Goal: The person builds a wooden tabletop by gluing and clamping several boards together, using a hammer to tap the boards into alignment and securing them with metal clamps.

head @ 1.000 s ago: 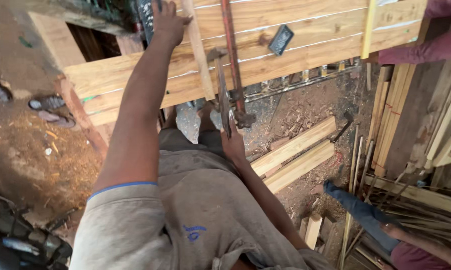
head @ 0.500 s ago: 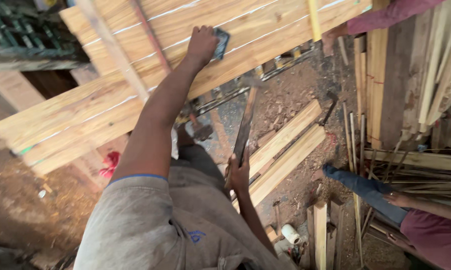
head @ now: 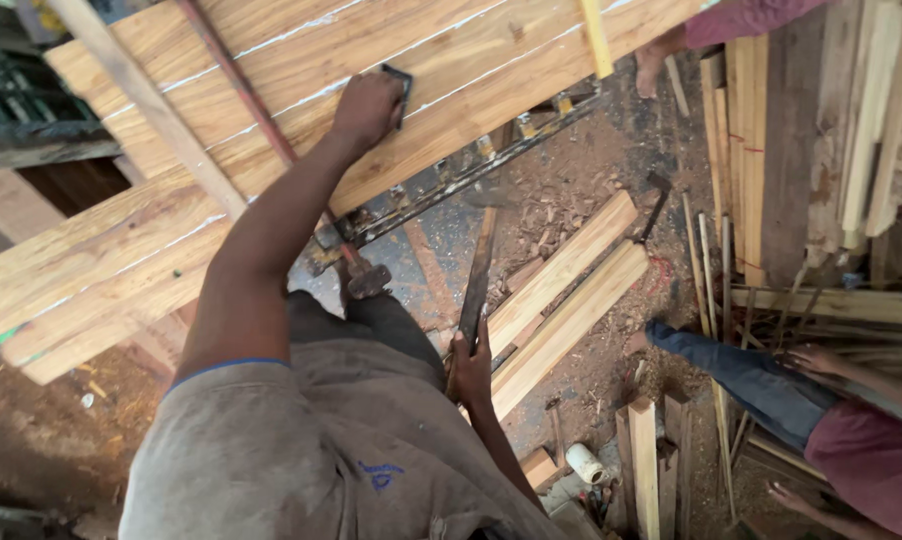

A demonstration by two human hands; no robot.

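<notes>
My left hand (head: 366, 105) reaches out over a wide glued-up wooden panel (head: 121, 250) and closes on a small dark rectangular block (head: 402, 86) lying on its surface. My right hand (head: 469, 368) hangs low by my hip, gripping the lower end of a long dark-handled tool (head: 479, 275) that points up toward the panel's edge; its head is blurred. A rusty red bar clamp (head: 261, 125) crosses the panel just left of my left forearm.
A metal clamp rail (head: 451, 185) runs under the panel's near edge. Two light planks (head: 571, 290) lie on the sawdust-covered ground. A seated person's jeans leg (head: 741, 370) is at the right; another person's hand (head: 656, 60) rests at the panel's far end. Timber stacks (head: 851, 150) fill the right side.
My left hand moved from the panel's left part across to the dark block and closed over it. My right hand dropped lower with the tool. The view swung right.
</notes>
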